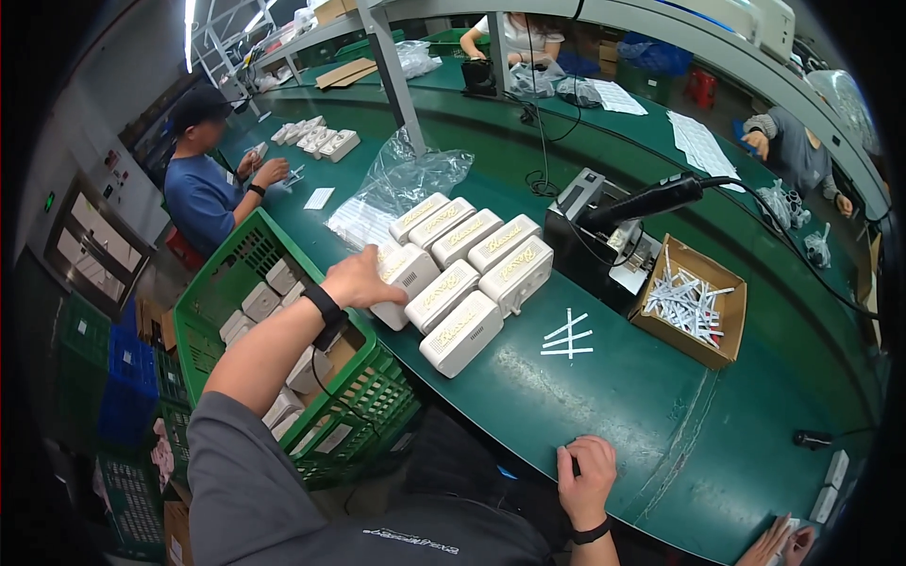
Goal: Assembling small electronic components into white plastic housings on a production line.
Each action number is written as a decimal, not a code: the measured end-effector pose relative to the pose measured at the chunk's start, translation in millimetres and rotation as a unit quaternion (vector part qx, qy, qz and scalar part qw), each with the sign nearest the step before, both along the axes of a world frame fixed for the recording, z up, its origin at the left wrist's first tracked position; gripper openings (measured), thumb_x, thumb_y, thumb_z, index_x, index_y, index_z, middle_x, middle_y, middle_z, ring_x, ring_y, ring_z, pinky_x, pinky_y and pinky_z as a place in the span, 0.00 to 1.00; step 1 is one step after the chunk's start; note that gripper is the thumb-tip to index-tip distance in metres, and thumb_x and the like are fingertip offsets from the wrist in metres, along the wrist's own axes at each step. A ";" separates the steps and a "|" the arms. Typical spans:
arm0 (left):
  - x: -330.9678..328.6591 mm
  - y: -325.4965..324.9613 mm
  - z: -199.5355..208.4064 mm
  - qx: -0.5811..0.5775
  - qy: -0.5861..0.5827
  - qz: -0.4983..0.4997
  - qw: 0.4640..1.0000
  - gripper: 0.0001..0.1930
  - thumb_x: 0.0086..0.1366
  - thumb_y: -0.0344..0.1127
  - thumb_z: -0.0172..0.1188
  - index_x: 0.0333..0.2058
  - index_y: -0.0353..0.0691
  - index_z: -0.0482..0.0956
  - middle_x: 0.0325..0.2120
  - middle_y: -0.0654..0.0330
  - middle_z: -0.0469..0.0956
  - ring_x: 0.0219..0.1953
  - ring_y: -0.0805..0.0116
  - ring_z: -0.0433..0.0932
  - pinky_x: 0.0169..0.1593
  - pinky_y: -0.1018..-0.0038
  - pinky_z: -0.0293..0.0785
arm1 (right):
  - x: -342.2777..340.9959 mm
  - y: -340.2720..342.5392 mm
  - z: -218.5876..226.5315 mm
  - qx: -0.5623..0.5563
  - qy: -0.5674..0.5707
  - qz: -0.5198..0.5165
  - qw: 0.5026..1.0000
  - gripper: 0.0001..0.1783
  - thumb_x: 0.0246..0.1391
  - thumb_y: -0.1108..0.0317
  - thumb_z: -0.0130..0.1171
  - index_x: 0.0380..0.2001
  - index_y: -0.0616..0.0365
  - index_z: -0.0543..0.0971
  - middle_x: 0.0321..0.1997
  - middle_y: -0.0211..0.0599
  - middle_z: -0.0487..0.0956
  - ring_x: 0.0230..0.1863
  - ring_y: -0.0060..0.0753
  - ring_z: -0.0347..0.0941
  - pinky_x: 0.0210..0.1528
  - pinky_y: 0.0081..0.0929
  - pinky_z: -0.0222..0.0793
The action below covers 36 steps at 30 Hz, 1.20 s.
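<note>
Bright Middle, Black Curved Rim

A white light tube [189, 36] glares at the upper left. The green tabletop [623, 424] is brightly lit, with a pale sheen just right of centre; a clear plastic bag [415, 174] near the top centre catches small highlights. White boxes [460, 343] mid-frame look sharp, their shadows soft. Crates [130, 366] at the lower left sit in gloom. Straight edges bow near the rim; the corners are black.

Lettered in pale yellow script across the white casings [444, 294] on the bench [623, 415], mid-dial. Printed in white on the dark grey shirt [340, 542], at six o'clock. Lit green on a small sign [49, 201], at nine, too small to read. Illegible on the pale label [335, 437] of the green crate [380, 363], at seven.
</note>
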<state>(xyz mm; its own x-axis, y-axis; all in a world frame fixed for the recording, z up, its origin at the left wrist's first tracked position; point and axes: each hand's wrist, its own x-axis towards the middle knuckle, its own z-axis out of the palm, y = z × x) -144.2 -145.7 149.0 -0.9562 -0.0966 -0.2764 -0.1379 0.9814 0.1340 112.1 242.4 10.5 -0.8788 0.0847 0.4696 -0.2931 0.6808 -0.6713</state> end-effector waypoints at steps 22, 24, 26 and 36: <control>144.1 -228.5 -148.4 0.089 0.050 0.138 0.985 0.29 0.65 0.61 0.68 0.46 0.36 0.87 0.35 0.49 0.88 0.41 0.50 0.88 0.48 0.58 0.82 | -1.1 -4.7 -1.7 0.065 -0.058 0.013 0.996 0.06 0.61 0.80 0.63 0.30 0.63 0.77 0.35 0.44 0.80 0.45 0.52 0.76 0.52 0.43 0.73; 183.8 -227.8 -174.4 0.112 -0.073 0.011 0.991 0.34 0.62 0.63 0.69 0.54 0.38 0.84 0.46 0.45 0.87 0.47 0.45 0.85 0.52 0.56 0.81 | 0.2 -6.7 -0.6 0.071 -0.064 0.013 0.995 0.06 0.61 0.80 0.62 0.30 0.63 0.77 0.35 0.44 0.79 0.45 0.52 0.76 0.52 0.43 0.73; 215.5 -229.2 -206.3 0.067 -0.117 -0.020 0.991 0.37 0.61 0.63 0.70 0.58 0.39 0.81 0.51 0.44 0.84 0.52 0.44 0.83 0.56 0.56 0.79 | -0.5 -8.3 0.6 0.071 -0.067 0.012 0.995 0.06 0.62 0.80 0.62 0.29 0.64 0.76 0.35 0.44 0.79 0.45 0.51 0.75 0.52 0.43 0.73; 300.2 -230.4 -204.8 -0.107 -0.054 0.005 0.993 0.58 0.46 0.61 0.82 0.72 0.41 0.67 0.62 0.44 0.69 0.68 0.45 0.68 0.65 0.46 0.69 | 1.5 -8.9 -3.8 0.100 -0.057 0.017 0.993 0.06 0.64 0.80 0.60 0.31 0.66 0.76 0.36 0.46 0.78 0.45 0.52 0.75 0.52 0.44 0.73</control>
